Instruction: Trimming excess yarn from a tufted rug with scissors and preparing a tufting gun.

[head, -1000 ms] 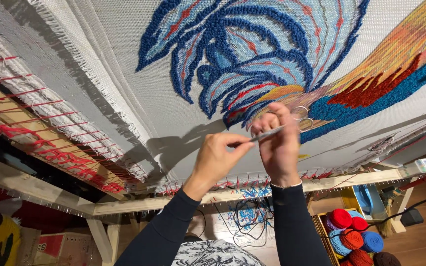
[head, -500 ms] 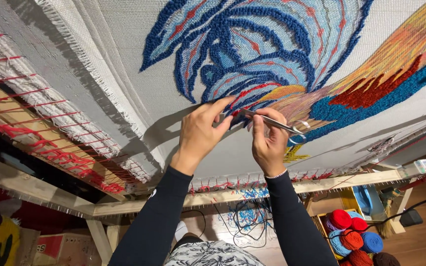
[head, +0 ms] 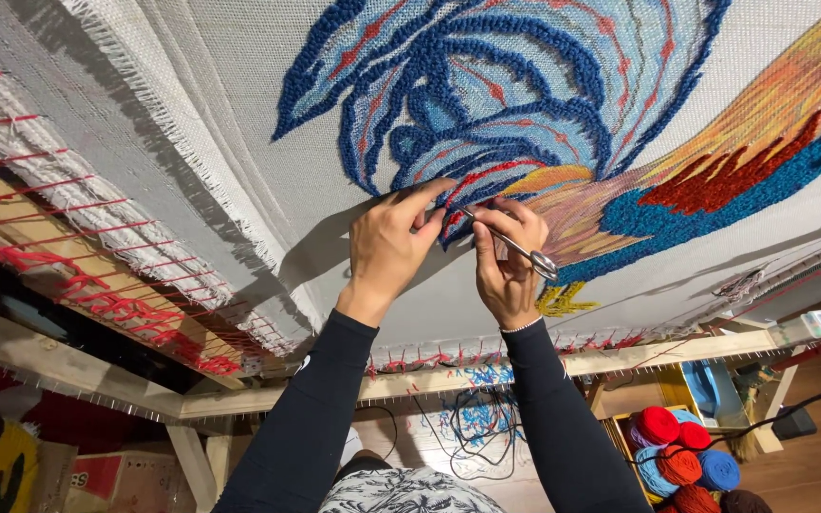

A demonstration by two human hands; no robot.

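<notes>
A white cloth [head: 239,114] stretched on a wooden frame [head: 620,356] carries a tufted design [head: 525,95] in blue, red, orange and yellow yarn. My left hand [head: 387,242] presses its fingertips against the lower edge of the blue area. My right hand [head: 505,261] holds small metal scissors [head: 525,252], blades pointing at the same spot beside the left fingers. Both arms wear black sleeves.
Red yarn lacing [head: 97,294] ties the cloth's left edge to the frame. A yellow crate [head: 686,456] of red, blue and orange yarn balls stands at the lower right. Tangled blue and black threads [head: 467,418] hang below the frame. A black cable [head: 810,404] runs at the right.
Both hands have risen from the white area near the frame to the blue tufting. The scissors came along in my right hand, and the left fingers now press the cloth.
</notes>
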